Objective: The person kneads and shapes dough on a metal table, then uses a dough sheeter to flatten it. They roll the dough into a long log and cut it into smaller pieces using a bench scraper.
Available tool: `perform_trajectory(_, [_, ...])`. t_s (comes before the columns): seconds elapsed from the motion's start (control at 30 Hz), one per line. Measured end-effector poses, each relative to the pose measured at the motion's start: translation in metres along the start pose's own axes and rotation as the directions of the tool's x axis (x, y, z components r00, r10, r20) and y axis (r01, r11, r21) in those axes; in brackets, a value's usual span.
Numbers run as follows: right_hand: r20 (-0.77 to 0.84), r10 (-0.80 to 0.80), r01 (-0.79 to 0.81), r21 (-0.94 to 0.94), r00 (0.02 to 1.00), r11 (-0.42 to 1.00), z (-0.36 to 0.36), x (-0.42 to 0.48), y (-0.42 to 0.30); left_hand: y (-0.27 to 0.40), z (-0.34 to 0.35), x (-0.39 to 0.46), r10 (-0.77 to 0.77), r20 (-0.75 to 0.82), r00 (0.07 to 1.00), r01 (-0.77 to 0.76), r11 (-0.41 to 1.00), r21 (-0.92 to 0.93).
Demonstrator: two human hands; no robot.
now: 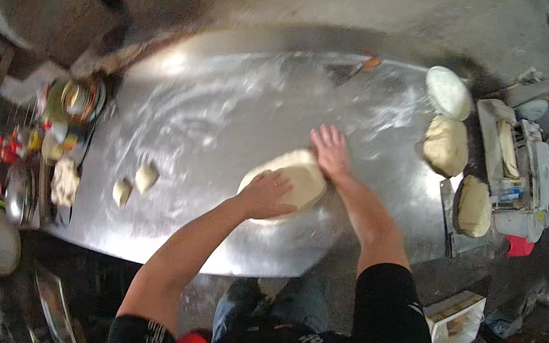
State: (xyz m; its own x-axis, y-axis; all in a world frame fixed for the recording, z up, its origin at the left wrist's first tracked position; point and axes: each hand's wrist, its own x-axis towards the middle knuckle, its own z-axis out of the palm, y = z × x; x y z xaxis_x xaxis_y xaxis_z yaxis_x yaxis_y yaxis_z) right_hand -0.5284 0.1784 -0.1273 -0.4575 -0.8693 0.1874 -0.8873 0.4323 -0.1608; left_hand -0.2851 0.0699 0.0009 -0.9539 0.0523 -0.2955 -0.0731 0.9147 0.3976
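A flattened round of dough (309, 177) lies on the floured metal worktop (237, 132). My left hand (268, 192) rests flat on top of it, fingers apart. At the dough's upper right edge is my right hand (331, 151), its fingers spread; whether it touches the dough or only the metal I cannot tell. Two small dough pieces, one (146, 179) beside the other (121, 193), sit on the left part of the worktop. A large dough lump (446, 147) rests at the right edge, and another (474, 208) lies beyond it.
A scraper with an orange-brown handle (371, 63) lies at the worktop's far edge. A round white flour-dusted thing (448, 93) occupies the far right corner. Dough (65, 182), a metal bowl (18, 194) and containers crowd the left edge. An open carton (456, 322) stands at lower right.
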Motion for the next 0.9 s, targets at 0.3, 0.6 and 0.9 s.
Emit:
perform_trajectory(0.3, [0.16,-0.295,0.222,0.363,0.942,0.905,-0.067,-0.084,-0.172,-0.003,0.073,-0.075,0.024,0.086,0.996,-0.036,0.988,0.148])
perform_trajectory(0.6, [0.616,-0.137,0.231,-0.076,0.776,0.97,-0.121,-0.01,-0.213,0.001,-0.056,-0.095,-0.101,0.305,0.947,0.209,0.914,-0.347])
perform_trajectory(0.9, [0.269,-0.262,0.209,0.21,0.927,0.955,-0.02,-0.073,-0.255,-0.022,0.091,-0.075,-0.202,-0.875,0.441,0.129,0.979,-0.161])
